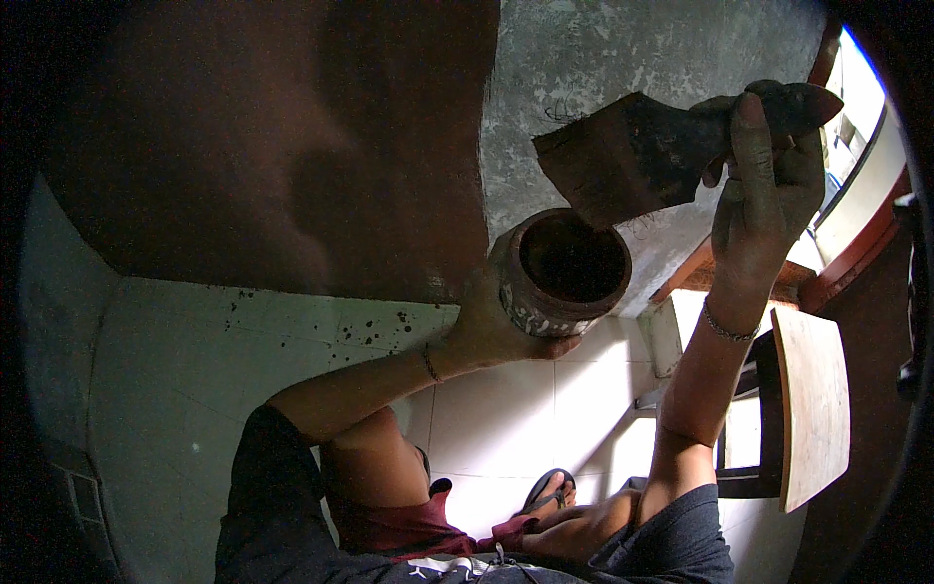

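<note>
My left hand [491, 321] grips a round paint can [564, 268] with a brown rim and a dark inside. Raised at the upper right, my right hand [754, 185] is closed on the handle of a wide, dark paintbrush [681, 146]. The brush head angles down to the left, its bristle end just above the can's rim; I cannot tell if they touch. Behind them is a wall, dark brown [272, 136] on the left and mottled grey [613, 49] on the right.
Pale floor tiles [486, 409] show dark spatters along the wall's foot. My sandalled foot [555, 492] is below. A chair [808, 409] with a pale wooden board stands at the right, beside a dark red-brown panel [866, 467]. A bright opening [846, 107] is at the upper right.
</note>
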`<state>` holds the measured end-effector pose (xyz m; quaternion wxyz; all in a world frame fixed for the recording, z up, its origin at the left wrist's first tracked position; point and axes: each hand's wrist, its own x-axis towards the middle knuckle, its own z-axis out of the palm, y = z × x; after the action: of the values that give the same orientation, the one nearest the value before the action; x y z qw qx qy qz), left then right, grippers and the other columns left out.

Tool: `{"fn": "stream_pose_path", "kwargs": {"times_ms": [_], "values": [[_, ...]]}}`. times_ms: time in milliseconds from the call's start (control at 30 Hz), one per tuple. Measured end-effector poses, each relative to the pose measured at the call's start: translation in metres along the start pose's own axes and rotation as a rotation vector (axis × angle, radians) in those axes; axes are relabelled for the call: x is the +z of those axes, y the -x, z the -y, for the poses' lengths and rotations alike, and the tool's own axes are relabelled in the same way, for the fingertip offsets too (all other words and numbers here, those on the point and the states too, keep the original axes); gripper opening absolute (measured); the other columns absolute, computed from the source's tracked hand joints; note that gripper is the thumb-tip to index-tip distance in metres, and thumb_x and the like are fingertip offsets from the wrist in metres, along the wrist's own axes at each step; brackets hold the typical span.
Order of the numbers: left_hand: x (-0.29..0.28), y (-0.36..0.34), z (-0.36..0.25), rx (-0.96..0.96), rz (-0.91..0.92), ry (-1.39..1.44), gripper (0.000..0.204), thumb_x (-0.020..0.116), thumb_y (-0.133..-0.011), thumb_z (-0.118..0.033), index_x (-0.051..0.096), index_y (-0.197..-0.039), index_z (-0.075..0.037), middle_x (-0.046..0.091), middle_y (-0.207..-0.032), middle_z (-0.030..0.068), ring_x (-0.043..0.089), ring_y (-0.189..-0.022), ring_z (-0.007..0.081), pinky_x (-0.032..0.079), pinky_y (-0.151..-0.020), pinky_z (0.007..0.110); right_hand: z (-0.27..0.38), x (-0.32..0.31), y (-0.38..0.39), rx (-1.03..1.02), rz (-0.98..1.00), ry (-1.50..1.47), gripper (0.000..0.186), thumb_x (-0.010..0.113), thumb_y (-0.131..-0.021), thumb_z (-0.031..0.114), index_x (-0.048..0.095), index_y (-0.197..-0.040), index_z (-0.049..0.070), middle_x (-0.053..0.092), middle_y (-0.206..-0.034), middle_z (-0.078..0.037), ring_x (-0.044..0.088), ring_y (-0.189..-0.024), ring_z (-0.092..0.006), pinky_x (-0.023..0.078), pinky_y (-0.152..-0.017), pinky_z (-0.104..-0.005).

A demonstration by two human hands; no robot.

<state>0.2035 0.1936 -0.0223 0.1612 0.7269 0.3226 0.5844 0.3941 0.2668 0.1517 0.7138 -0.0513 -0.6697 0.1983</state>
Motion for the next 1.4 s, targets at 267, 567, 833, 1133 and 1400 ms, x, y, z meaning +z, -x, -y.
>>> {"fn": "stream_pose_path", "kwargs": {"times_ms": [267,567,833,1133,1400], "values": [[-0.001,0.000,-0.001,-0.026,0.006,-0.031,0.105,0.095,-0.058,-0.037,0.037,-0.139,-0.003,0.052,-0.132,0.0181,0.055,-0.122,0.0287,0.046,-0.105,0.041,0.001,-0.003,0.000,0.000,0.046,0.001,0.021,0.070,-0.094,0.016,0.063,-0.110,0.004,0.071,-0.087,-0.004,0.065,-0.073,-0.0089,0.045,-0.054,-0.0225],[-0.001,-0.004,0.005,-0.062,-0.041,0.089,0.108,0.095,-0.057,-0.038,0.036,-0.140,-0.003,0.050,-0.133,0.0175,0.052,-0.125,0.0291,0.044,-0.107,0.042,-0.008,0.004,0.005,0.100,-0.041,-0.081,0.018,0.077,-0.087,0.010,0.065,-0.098,0.002,0.068,-0.081,-0.004,0.058,-0.058,-0.0097,0.043,-0.049,-0.0224],[-0.004,0.001,0.009,-0.461,-0.073,0.518,0.110,0.095,-0.057,-0.039,0.034,-0.141,-0.003,0.050,-0.133,0.0174,0.051,-0.124,0.0297,0.042,-0.108,0.042,-0.018,0.001,0.010,0.203,-0.029,0.067,0.022,0.070,-0.093,0.015,0.059,-0.109,0.005,0.069,-0.092,-0.008,0.067,-0.073,-0.0121,0.050,-0.055,-0.0219],[-0.025,-0.012,0.007,-0.059,-0.150,0.030,0.108,0.095,-0.058,-0.038,0.035,-0.140,-0.002,0.051,-0.132,0.0174,0.053,-0.122,0.0302,0.044,-0.106,0.042,-0.024,0.009,0.014,0.341,-0.064,0.149,0.021,0.072,-0.093,0.016,0.058,-0.104,0.004,0.062,-0.092,-0.002,0.058,-0.078,-0.0098,0.050,-0.068,-0.0250],[-0.043,-0.015,0.003,-0.037,-0.198,0.001,0.105,0.095,-0.058,-0.039,0.038,-0.139,-0.002,0.053,-0.130,0.0176,0.055,-0.120,0.0301,0.045,-0.104,0.042,-0.038,0.016,0.031,0.501,0.037,0.024,0.021,0.073,-0.092,0.016,0.055,-0.099,0.008,0.059,-0.088,0.001,0.057,-0.077,-0.0079,0.051,-0.064,-0.0236]]}}
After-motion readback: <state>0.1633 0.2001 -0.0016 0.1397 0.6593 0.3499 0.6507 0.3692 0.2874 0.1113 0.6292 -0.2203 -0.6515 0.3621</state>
